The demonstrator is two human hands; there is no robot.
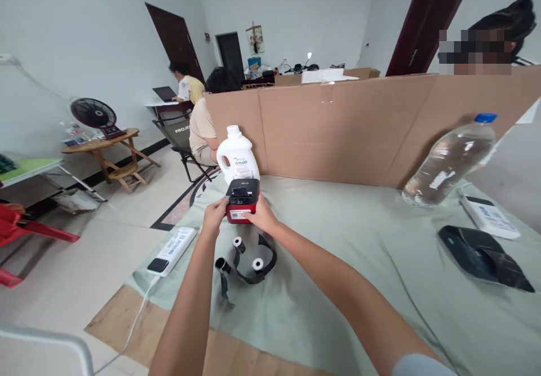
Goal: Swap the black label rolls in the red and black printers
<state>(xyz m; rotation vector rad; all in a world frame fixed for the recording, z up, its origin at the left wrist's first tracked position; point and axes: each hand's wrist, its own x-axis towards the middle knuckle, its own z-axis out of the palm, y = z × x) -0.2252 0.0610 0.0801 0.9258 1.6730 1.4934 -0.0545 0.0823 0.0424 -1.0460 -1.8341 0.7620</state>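
Both hands clamped on one boxy red-and-black device with a white code sticker [242, 191]: left hand [214, 216] on its left side, right hand [265, 216] on its right, thumb at the front by the sticker. Device sits between the palms over the cloth, in front of one white plastic jug with a handle [242, 159]. Can't tell if its base touches the cloth.

Step in hand, my read: two-handed handling of the device. Any move from here calls for an even squeeze from both sides, keeping it level and off the jug.

Nearer the body, between the forearms: three small rolls, two with white ends [257, 264] and one with a dark open end [221, 264], plus curled dark strips [253, 279]; strips overlap, no firm count.

Further out: two white power strips with dark panels, one left [174, 249], one right [492, 217]; one clear plastic bottle, blue cap [454, 159], tilted; one glossy black item [484, 256], identity unclear; one brown cardboard partition [333, 131]; one pale green cloth [333, 212] under it all.
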